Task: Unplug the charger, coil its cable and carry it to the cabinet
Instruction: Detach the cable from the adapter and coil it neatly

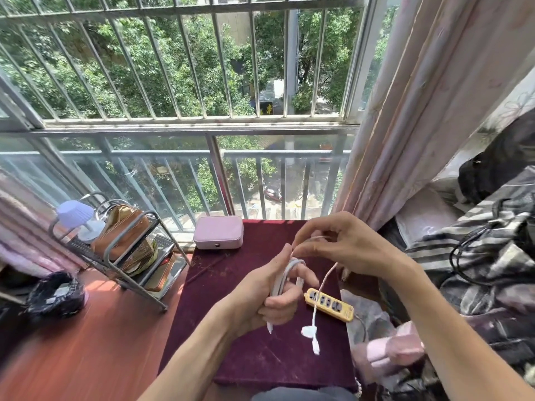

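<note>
Nearest in, two bare forearms reach up over the maroon tabletop (260,357). The plug (308,332) dangles white just above the cloth, at about five o'clock from the left hand (270,293), with a small white connector (315,348) hanging just below it. Left hand is clenched around a bundle of white cable (286,274), loops wrapped over its fingers, and one short cable tip pokes out beneath the fist at six o'clock. From the coil a strand rises to the right hand (338,246), sitting at one o'clock from the left, and that hand is pinching the cable between thumb and fingertips. A loose length drops from the right hand down toward the plug, passing in front of the strip.

Just beside the left hand, at three to four o'clock, lies the yellow power strip (330,306) on the tabletop, sockets up, nothing plugged into it that I can see. Farther back, at eleven o'clock from the hands, a pink case (218,232) sits at the tabletop's far edge. Off to nine o'clock stands a metal rack (130,256) holding a brown bag (121,235) and a small lilac lamp (75,213). At three o'clock, a heap of striped fabric (477,256). Beyond everything, window bars (202,68) and green trees.
</note>
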`<action>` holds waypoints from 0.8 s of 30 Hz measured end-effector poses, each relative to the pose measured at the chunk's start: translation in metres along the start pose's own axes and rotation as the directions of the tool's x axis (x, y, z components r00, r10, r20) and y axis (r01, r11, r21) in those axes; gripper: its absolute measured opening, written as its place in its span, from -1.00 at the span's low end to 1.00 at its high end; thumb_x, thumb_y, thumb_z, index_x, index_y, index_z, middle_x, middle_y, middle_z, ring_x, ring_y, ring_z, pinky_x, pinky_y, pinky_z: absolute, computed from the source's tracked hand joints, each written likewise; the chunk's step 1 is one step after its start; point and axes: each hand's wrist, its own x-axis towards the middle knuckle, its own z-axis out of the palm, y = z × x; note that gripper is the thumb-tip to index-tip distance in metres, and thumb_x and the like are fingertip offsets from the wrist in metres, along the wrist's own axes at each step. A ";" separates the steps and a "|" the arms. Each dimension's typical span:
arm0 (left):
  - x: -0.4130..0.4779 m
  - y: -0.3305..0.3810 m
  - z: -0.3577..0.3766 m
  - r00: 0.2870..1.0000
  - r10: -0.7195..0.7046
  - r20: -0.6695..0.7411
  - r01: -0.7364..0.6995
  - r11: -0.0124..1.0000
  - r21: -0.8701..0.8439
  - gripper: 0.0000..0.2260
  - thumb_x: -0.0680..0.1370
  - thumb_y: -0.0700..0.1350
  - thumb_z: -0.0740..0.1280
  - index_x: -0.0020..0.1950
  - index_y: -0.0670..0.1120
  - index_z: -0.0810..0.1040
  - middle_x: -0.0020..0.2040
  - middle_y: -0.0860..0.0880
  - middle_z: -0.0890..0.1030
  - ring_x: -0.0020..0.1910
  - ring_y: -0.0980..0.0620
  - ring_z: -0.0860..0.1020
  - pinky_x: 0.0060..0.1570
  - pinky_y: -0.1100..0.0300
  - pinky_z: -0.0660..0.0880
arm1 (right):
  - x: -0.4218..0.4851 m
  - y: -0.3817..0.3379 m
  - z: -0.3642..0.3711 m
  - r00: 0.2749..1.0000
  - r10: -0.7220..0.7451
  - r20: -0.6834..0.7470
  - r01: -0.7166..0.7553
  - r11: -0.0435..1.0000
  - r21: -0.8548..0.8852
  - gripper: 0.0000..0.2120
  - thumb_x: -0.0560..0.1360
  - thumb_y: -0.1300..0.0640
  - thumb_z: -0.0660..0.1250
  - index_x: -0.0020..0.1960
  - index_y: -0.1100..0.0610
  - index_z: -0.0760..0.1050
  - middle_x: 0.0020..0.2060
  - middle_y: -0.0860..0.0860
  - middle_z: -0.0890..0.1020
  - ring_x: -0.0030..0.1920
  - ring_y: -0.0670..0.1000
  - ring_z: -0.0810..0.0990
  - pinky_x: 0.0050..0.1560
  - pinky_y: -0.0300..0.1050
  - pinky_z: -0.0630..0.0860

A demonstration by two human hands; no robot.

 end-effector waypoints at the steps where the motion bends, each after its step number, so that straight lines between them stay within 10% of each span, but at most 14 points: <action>1: -0.001 0.003 0.001 0.999 0.021 0.028 -0.020 0.998 -0.055 -0.54 0.67 0.20 0.11 0.04 -0.18 0.54 -0.60 0.09 0.23 -0.66 0.13 0.06 -0.63 0.21 -0.05 | 0.003 0.005 0.003 0.999 -0.004 -0.036 0.005 0.999 0.032 -0.87 0.53 -0.07 0.54 -0.03 -0.02 0.77 -0.34 0.16 0.65 -0.31 0.07 0.52 -0.18 -0.01 0.45; 6: -0.002 0.016 0.005 0.987 0.160 -0.011 -0.155 0.939 -0.308 -0.79 0.66 -0.10 0.16 -0.05 -0.15 0.52 -0.59 0.08 0.18 -0.67 0.13 0.10 -0.65 0.27 0.06 | 0.003 0.034 0.039 0.989 0.032 -0.147 0.000 0.977 0.215 -0.78 0.65 0.09 0.37 0.15 0.17 0.73 -0.16 0.23 0.74 -0.25 -0.13 0.57 -0.15 -0.19 0.51; 15: 0.002 0.025 0.009 0.929 0.323 -0.179 -0.367 0.856 -0.363 -0.82 0.65 -0.11 0.24 0.11 -0.19 0.55 -0.51 0.05 0.21 -0.62 0.14 0.13 -0.61 0.28 0.16 | -0.009 0.080 0.098 0.950 0.266 -0.164 -0.250 0.962 0.112 -0.53 0.58 -0.08 0.38 0.44 -0.29 0.34 -0.03 0.03 0.69 -0.10 -0.02 0.70 0.04 -0.07 0.66; 24: 0.012 0.037 -0.018 0.859 0.334 -0.388 -0.431 0.881 -0.196 -0.72 0.68 -0.04 0.22 0.28 -0.18 0.53 -0.44 0.06 0.35 -0.59 0.19 0.27 -0.54 0.31 0.27 | -0.007 0.085 0.140 0.919 0.394 0.035 -0.391 0.918 -0.073 -0.75 0.70 0.03 0.10 0.09 -0.33 0.43 -0.36 -0.11 0.53 -0.37 -0.12 0.50 -0.17 -0.01 0.55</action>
